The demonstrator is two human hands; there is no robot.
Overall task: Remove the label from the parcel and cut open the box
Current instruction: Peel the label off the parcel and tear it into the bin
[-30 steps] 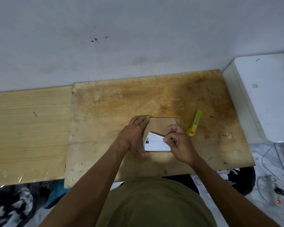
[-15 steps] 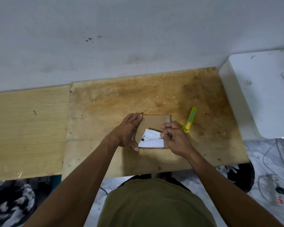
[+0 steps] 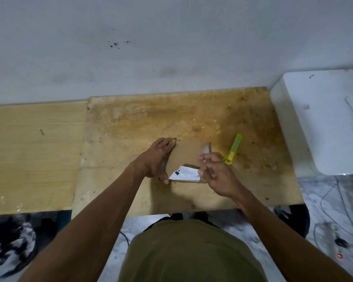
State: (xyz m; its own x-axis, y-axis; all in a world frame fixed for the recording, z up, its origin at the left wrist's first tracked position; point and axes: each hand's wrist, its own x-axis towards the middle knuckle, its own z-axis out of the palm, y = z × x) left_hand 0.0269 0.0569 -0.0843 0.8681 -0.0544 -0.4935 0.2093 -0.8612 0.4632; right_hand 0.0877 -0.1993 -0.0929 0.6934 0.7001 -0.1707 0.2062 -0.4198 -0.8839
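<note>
Flat brown cardboard box [image 3: 189, 153]: one, on stained plywood board [image 3: 130, 127]. One white paper label [image 3: 184, 174], half peeled, pinched by right hand [image 3: 217, 176]. Left hand [image 3: 156, 159] flat, fingers straight, pressing box's left edge. One yellow-green utility knife [image 3: 233, 149] just right of box. Label print unreadable.

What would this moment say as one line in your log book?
step: peeling label | left hand: steadies box | right hand: pinches label, partly lifted | cutter: untouched, on board right of box

Bare board [image 3: 143, 123] beyond the box [image 3: 189, 152]; yellow cutter [image 3: 233, 149] just right.
</note>
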